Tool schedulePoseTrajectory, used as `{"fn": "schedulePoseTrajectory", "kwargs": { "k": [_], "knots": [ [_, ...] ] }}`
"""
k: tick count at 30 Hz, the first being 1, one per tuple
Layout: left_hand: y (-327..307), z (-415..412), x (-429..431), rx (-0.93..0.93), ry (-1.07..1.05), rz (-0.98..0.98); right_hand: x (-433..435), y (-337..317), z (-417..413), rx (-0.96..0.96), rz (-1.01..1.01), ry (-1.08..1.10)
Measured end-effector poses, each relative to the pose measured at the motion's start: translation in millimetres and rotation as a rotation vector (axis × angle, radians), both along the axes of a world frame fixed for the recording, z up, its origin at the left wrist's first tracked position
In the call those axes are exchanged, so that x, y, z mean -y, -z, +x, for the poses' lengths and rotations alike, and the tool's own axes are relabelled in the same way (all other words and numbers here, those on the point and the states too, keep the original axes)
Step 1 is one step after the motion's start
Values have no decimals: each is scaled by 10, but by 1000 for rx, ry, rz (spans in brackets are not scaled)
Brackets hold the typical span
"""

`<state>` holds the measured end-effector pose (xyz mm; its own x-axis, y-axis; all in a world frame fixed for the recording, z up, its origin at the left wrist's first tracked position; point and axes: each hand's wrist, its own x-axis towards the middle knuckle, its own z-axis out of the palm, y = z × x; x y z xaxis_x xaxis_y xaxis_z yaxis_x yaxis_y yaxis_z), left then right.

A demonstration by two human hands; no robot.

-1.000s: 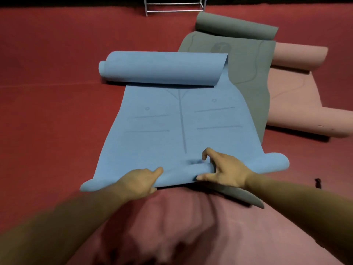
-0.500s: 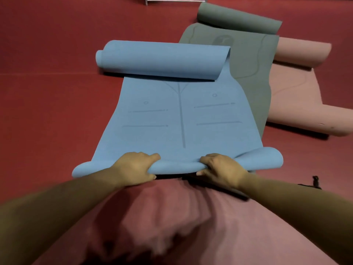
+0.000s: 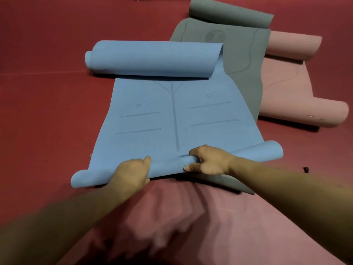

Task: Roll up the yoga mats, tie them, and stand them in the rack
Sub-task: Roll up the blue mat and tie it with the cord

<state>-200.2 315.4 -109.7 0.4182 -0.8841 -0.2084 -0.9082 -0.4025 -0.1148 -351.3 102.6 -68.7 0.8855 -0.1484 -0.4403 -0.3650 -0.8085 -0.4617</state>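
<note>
A blue yoga mat (image 3: 172, 115) lies on the red floor in front of me, curled up at its far end and rolled into a thin tube along its near edge. My left hand (image 3: 131, 174) grips that near roll left of the middle. My right hand (image 3: 208, 159) grips it right of the middle, fingers curled over the top. Under the blue mat's right side lies a grey-green mat (image 3: 242, 60), and beyond that a pink mat (image 3: 286, 88), both curled at their ends.
The red floor (image 3: 47, 102) spreads wide on the left. A small dark tie (image 3: 306, 169) lies on the floor to the right of my right forearm. Pink cloth (image 3: 191, 217) covers my lap below the hands.
Both hands have curled the blue mat's near edge over into a roll and closed round it. The view has tipped down, and the rack at the top has left the picture.
</note>
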Motion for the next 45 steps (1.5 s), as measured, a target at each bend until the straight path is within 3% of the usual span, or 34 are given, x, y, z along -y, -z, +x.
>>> {"fn": "schedulePoseTrajectory", "kwargs": {
  "k": [4,7,9,11,14,16,19,21,24,29,31,33,35,37,40,45],
  "knots": [
    [4,145,11,-272,-50,38,46,91,-167,90,-94,2],
    [-34,229,58,-432,-94,13,115,290,-314,366,-502,-176],
    [-44,270,85,-488,-111,28,70,344,-351,381,-672,-185],
    [-42,260,88,-495,-84,68,-45,328,-349,246,-577,-142],
    [-12,223,51,-492,-98,149,7,241,-220,-13,-247,-85],
    [-23,189,-46,-424,-93,86,72,180,-124,-87,-39,-49],
    [41,269,-275,107,153,-211,113,164,-63,-95,179,69],
    [87,303,-383,273,144,-264,120,141,-20,-107,305,101],
    [114,279,-356,119,35,-140,121,87,89,-177,330,52],
    [15,371,-253,-319,-99,-26,142,-24,96,-92,120,94],
    [22,408,-239,-398,-157,-39,140,-25,14,51,-128,5],
    [-16,438,-187,-479,-246,7,127,80,-104,219,-497,-100],
    [-83,475,-123,-543,-260,65,18,217,-230,216,-682,-145],
    [-141,464,-76,-602,-218,117,-71,320,-300,87,-625,-116],
    [-157,386,-76,-689,-171,228,-35,280,-263,-95,-372,-61],
    [-106,377,-340,-715,-149,329,-137,205,-190,-178,-142,-71]
  ]
}}
